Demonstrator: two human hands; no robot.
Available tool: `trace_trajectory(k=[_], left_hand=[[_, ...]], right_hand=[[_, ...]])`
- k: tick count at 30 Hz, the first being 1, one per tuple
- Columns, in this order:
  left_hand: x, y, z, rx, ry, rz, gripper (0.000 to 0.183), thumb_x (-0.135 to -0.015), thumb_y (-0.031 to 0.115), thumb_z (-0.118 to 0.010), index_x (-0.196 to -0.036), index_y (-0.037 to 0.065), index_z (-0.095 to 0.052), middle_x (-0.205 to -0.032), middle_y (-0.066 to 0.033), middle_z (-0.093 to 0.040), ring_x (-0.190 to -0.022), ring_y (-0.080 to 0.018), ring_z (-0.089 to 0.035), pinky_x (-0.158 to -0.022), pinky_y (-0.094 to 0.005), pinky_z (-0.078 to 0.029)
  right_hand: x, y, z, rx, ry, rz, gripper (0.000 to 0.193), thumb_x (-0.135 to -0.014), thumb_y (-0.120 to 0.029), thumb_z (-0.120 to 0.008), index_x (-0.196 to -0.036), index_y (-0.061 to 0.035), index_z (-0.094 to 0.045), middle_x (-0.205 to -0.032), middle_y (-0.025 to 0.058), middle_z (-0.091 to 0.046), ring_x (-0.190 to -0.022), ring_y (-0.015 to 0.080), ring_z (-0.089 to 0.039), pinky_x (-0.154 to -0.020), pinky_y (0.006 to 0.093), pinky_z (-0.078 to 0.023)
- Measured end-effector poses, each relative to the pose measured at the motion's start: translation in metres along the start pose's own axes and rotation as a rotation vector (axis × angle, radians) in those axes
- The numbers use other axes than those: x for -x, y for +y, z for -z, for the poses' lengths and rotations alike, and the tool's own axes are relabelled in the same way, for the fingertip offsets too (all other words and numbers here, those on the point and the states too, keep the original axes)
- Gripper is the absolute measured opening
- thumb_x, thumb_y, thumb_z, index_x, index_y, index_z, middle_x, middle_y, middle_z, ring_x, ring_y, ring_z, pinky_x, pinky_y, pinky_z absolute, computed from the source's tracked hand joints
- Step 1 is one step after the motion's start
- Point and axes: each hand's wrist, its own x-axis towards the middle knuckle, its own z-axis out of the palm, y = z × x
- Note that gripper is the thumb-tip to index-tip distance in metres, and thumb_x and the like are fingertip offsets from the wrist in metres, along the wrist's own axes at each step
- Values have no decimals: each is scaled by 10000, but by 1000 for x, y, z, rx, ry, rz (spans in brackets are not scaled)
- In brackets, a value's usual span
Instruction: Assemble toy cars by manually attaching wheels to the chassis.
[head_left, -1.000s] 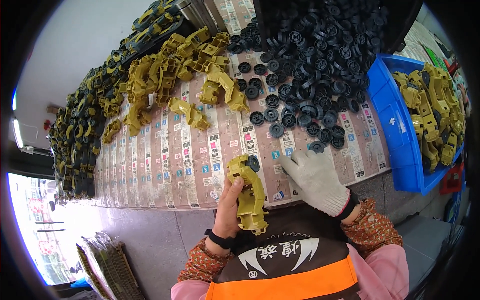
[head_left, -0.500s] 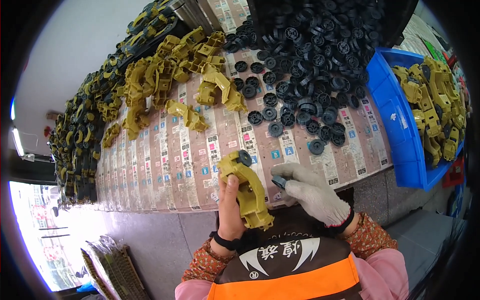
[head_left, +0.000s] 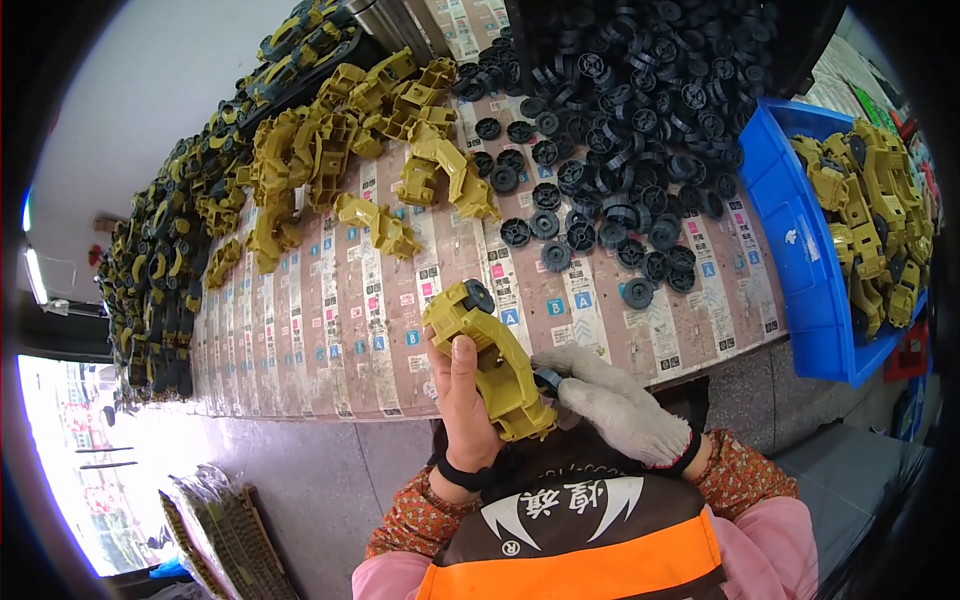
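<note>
Yellow car body [head_left: 510, 385] perhaps touches a held wheel [head_left: 546, 381], loose wheels [head_left: 650, 198] beyond.

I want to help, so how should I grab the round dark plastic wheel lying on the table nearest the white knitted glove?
Probably pinch that round dark plastic wheel by opposite sides of its rim, coming from the near side: it seems to lie flat, and other wheels sit close behind it.

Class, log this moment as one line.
left hand: holds yellow toy vehicle body | right gloved hand: holds dark wheel beside it | table: loose wheels | blue bin: yellow bodies
</note>
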Motion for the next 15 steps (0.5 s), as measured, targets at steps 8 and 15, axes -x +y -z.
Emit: trace_trajectory(k=[8, 15], left_hand=[[10, -11, -10, -97, -19, -326, 720, -1038, 217, -714, -1609, 90, -294, -1449, -79, -540, -1279, -209, -575, -1100, -371, -471], [11, -26, -10, -170, -136, -512, 856, -937, 193, -802, -1593, 41, -273, -1520, -122, -460, -1380, -236, -495, -1150, -407, -434]], right_hand=[[5, 14, -9, 745, 173, 491, 541, -931, -21, -562, -1458, 58, -468, -1140, 282, -656, -1047, 473, -655, -895, 512, -528], [4, 21, -9, 742, 178, 477, 650, -804, -30, -595, -1436, 57, -467, -1085, 341, -644, -996, 532, -643, -854, 560, -537]])
